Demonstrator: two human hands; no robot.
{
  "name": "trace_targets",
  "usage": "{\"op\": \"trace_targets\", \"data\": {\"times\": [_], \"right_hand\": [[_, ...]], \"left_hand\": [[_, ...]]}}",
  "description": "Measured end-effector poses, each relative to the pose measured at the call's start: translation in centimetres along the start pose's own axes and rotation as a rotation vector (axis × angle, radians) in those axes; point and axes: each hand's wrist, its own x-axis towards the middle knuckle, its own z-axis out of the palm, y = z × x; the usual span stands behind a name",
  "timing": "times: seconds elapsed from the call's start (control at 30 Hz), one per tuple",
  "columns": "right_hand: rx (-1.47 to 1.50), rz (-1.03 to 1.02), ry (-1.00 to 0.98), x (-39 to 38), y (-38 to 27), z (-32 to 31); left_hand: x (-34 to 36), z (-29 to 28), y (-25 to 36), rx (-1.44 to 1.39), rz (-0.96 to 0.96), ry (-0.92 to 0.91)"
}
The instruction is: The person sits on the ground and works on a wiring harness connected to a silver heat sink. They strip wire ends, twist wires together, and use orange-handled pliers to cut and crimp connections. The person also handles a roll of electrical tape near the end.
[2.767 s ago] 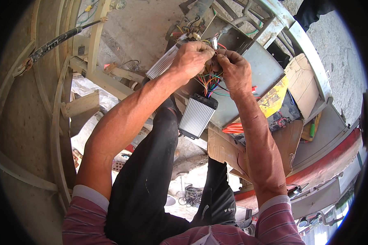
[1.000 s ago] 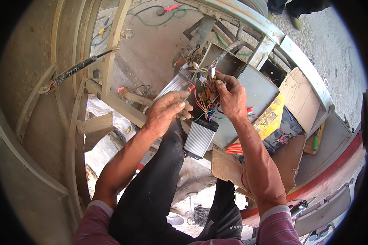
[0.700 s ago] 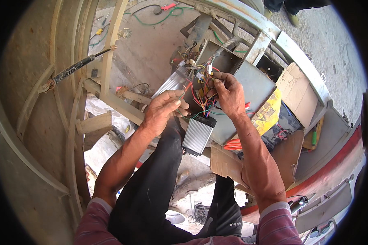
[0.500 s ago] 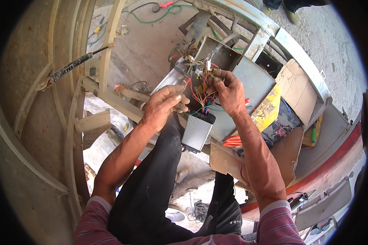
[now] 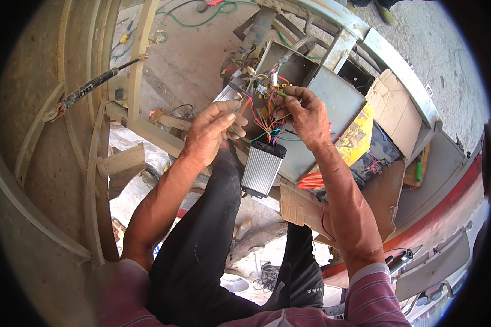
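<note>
Centrally, we see a finned controller box point(image 5: 262, 171), with coloured wires point(image 5: 272, 129) leaving its far end. Beyond it to the left, our left hand point(image 5: 208, 132) pinches a thin green wire point(image 5: 247, 140), its other fingers loosely curled; beyond it to the right, our right hand point(image 5: 309, 117) nips a small green piece point(image 5: 281, 94) between thumb and forefinger. Right of the controller box, we note an orange cable point(image 5: 311, 181) and, farther out, torn cardboard point(image 5: 377, 201).

Cardboard point(image 5: 396, 111) lies beside a yellow sheet point(image 5: 357, 137). A green cable point(image 5: 191, 29) curves across the floor point(image 5: 174, 62). A black rod point(image 5: 90, 88) slants at left
</note>
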Motion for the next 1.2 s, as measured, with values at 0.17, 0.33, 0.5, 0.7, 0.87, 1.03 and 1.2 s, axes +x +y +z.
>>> {"op": "trace_targets", "data": {"times": [0.17,0.33,0.5,0.7,0.87,1.03,1.2], "right_hand": [[0.034,0.003,0.014,-0.8,-1.1,-0.3],[-0.01,0.01,0.053,-1.5,-2.0,-0.8],[0.016,0.025,0.048,-2.7,-2.0,-1.6],[-0.019,0.042,0.029,-7.8,-0.4,-3.2],[-0.047,0.283,-0.096,-12.2,2.8,-2.7],[0.28,0.504,0.181,-11.1,4.6,-1.9],[0.513,0.525,0.301,-9.0,4.8,-0.8]], "left_hand": [[0.4,-0.9,0.6,-0.057,0.068,0.025],[0.5,-2.0,1.7,-0.117,0.094,0.051],[0.6,-2.8,2.4,-0.149,0.146,0.06],[0.6,-3.6,2.8,-0.175,0.147,0.048],[0.7,-3.8,2.6,-0.169,0.15,0.049],[0.7,-3.7,2.5,-0.16,0.152,0.053],[0.5,-3.7,2.3,-0.155,0.139,0.059]]}}
